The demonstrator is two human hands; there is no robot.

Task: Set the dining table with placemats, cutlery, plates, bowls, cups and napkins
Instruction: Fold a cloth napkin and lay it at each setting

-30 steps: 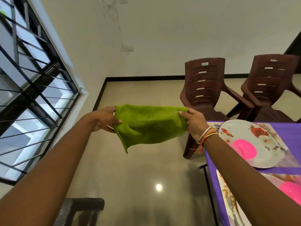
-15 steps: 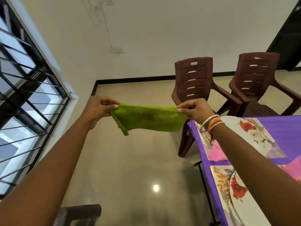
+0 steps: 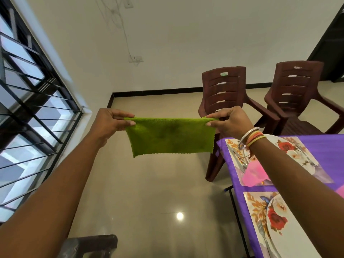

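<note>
A green cloth napkin (image 3: 170, 135) hangs stretched flat in the air over the floor, left of the table. My left hand (image 3: 109, 123) pinches its upper left corner and my right hand (image 3: 229, 121) pinches its upper right corner. On the purple tablecloth (image 3: 333, 146) at the right lie two floral placemats (image 3: 254, 203). Each carries a floral plate (image 3: 275, 218) and a fork (image 3: 263, 237). A pink bowl (image 3: 254, 174) sits on the far setting, partly hidden by my right forearm.
Two brown plastic armchairs (image 3: 223, 92) stand beyond the table's far end. A barred window (image 3: 28, 112) fills the left wall. A dark chair top (image 3: 89, 244) shows at the bottom left. Tiled floor (image 3: 158, 192) lies open below the napkin.
Both hands have pulled the napkin taut and level, so it now hangs as a flat rectangle. The view has shifted, showing more of the table.
</note>
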